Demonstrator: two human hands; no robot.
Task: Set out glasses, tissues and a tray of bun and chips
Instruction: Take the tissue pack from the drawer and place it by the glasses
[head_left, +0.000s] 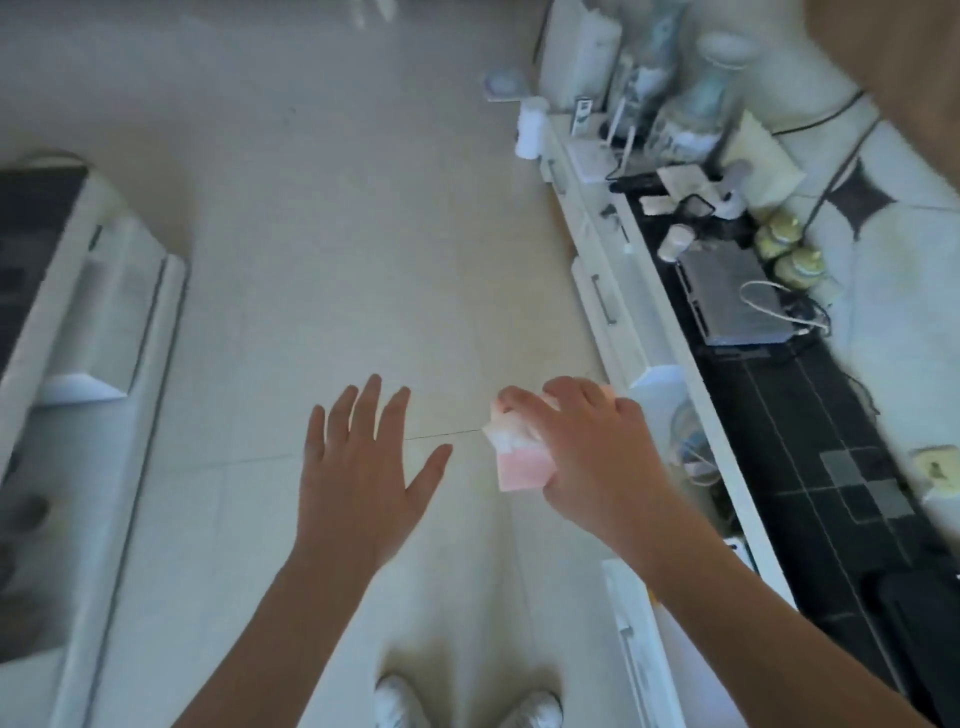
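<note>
My right hand (587, 441) grips a small pink and white tissue pack (519, 462) from above, holding it in the air over the pale tiled floor. My left hand (358, 457) floats beside it on the left, fingers spread and straight, touching nothing. The two hands are a short gap apart. No glasses, tray, bun or chips are visible.
A black-tiled counter (810, 467) with white drawers runs along the right, crowded with bottles, jars (784, 244), a grey box (727, 296) and cables. A white unit with a dark top (78, 312) stands on the left. My white shoes (467, 706) stand on the floor (337, 234).
</note>
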